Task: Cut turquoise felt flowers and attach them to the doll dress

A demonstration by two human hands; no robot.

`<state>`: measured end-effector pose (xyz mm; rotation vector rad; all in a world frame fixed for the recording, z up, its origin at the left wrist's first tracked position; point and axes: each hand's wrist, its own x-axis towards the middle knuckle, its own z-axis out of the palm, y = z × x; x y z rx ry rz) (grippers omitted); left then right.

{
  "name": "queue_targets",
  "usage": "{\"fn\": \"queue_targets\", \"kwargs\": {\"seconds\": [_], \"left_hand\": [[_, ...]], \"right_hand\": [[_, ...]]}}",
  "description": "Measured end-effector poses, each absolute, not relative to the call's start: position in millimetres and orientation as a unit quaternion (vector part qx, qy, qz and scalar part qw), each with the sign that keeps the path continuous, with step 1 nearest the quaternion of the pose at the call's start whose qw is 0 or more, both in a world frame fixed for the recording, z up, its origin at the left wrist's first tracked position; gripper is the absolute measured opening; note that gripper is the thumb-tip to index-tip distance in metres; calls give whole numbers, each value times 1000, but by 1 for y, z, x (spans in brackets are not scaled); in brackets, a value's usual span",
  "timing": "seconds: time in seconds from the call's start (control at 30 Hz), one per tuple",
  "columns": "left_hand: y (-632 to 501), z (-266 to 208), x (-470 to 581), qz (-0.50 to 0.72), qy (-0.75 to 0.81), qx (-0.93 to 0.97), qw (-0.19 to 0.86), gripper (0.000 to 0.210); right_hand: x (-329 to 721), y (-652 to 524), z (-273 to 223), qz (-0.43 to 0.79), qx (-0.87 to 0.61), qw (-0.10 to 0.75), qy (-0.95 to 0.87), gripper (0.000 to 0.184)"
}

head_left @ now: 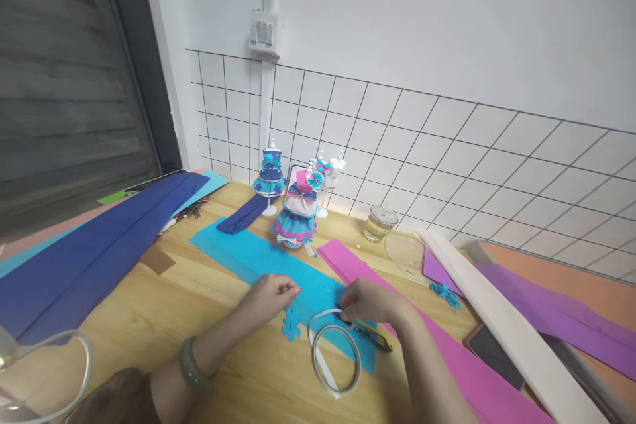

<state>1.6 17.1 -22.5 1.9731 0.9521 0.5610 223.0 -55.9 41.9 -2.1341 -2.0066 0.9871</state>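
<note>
My left hand (272,298) hovers over the blue crepe paper with thumb and forefinger pinched together; anything between them is too small to make out. Just below its fingertips lies a blue paper flower (291,324). My right hand (366,301) is closed, its fingertips at the end of a narrow white strip of tape (325,313). That strip curves up from a tape roll (358,361) lying flat on the wood. Beneath the right hand, a yellow and black craft knife (378,338) rests across the blue crepe paper (298,268).
Small dress forms in ruffled paper dresses, one blue (271,175) and one pink and blue (297,215), stand at the back. Nearby are a glass cup (380,222), pink paper (447,351), blue flowers (446,295) and dark blue paper (104,248). A wire grid (368,126) borders the table.
</note>
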Motion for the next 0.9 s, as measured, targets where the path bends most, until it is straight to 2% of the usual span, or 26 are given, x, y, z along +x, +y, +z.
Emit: {"fn": "queue_targets", "kwargs": {"seconds": [0.2, 0.43, 0.57, 0.77, 0.9], "left_hand": [[15, -23, 4, 254, 361, 757, 481, 39], [11, -18, 11, 238, 329, 641, 651, 48], [4, -15, 11, 196, 314, 551, 748, 50], [-2, -9, 7, 127, 294, 507, 800, 58], [-1, -11, 6, 64, 268, 459, 844, 53]], "right_hand": [[218, -51, 29, 332, -661, 46, -672, 11], [189, -55, 38, 261, -633, 128, -717, 16], [175, -59, 45, 243, -623, 148, -729, 15], [162, -66, 59, 227, -615, 157, -738, 14], [152, -72, 64, 231, -599, 154, -751, 17]]}}
